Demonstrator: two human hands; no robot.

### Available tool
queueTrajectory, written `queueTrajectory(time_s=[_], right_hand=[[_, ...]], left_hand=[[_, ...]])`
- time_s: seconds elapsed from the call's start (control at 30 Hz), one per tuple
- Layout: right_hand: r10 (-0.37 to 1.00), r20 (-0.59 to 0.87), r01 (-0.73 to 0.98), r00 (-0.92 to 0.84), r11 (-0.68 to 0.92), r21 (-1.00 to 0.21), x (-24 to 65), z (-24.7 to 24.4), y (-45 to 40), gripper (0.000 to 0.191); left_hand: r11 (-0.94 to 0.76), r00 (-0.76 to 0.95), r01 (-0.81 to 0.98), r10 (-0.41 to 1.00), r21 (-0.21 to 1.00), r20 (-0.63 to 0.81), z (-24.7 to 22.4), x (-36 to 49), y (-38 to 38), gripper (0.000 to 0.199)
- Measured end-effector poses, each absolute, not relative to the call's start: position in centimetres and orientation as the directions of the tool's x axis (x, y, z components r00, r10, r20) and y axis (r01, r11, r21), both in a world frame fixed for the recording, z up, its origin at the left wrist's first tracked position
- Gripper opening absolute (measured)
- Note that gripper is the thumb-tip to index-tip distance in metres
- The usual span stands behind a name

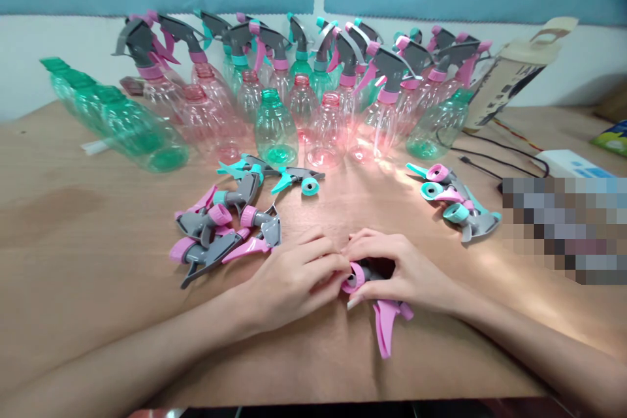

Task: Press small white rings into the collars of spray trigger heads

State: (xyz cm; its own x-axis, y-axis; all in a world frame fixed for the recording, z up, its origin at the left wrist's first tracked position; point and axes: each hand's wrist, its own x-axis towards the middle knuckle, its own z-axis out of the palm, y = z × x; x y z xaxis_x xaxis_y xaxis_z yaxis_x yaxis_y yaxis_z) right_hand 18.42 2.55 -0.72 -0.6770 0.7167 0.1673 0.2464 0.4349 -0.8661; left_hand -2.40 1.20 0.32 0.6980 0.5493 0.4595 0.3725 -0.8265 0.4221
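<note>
Near the table's front edge my right hand (396,268) is wrapped round a grey and pink trigger spray head (385,326), its pink trigger pointing toward me. The head's pink collar (353,276) faces left. My left hand (304,274) has its fingers pinched together at the collar's opening; anything small between those fingertips is hidden. To the left of my left hand lies a heap of loose spray heads (215,235), pink, turquoise and grey. More loose spray heads (458,202) lie beyond my right hand.
Rows of clear pink bottles (329,134) and green bottles (275,127) stand at the back, several topped with spray heads. A large cream tumbler (514,72) stands back right, near a black cable (519,150) and a white box (571,163). A blurred-out patch covers the right side.
</note>
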Motion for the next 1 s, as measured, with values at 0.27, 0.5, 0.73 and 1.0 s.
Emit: queueTrajectory(time_s=[0.27, 0.5, 0.73, 1.0], right_hand=[[0.725, 0.141, 0.252, -0.674, 0.405, -0.879, 18.5, -0.5, 2.6, 0.029], [0.798, 0.057, 0.249, -0.6, 0.254, -0.935, 19.6, -1.0, 3.1, 0.027], [0.836, 0.06, 0.222, -0.545, 0.213, -0.951, 20.0, -1.7, 3.6, 0.032], [0.826, 0.091, 0.195, -0.557, 0.236, -0.952, 18.7, -1.1, 2.6, 0.035]], left_hand=[[-0.811, 0.674, 0.397, 0.575, 0.429, 0.463, 0.1, -2.2, 1.0, 0.01], [-0.765, 0.586, 0.459, 0.643, 0.451, 0.494, 0.6, -2.4, 0.8, 0.009], [-0.706, 0.484, 0.509, 0.707, 0.492, 0.515, 0.4, -2.9, 1.2, 0.01], [-0.714, 0.432, 0.532, 0.692, 0.456, 0.578, 0.5, -2.7, 1.1, 0.01]])
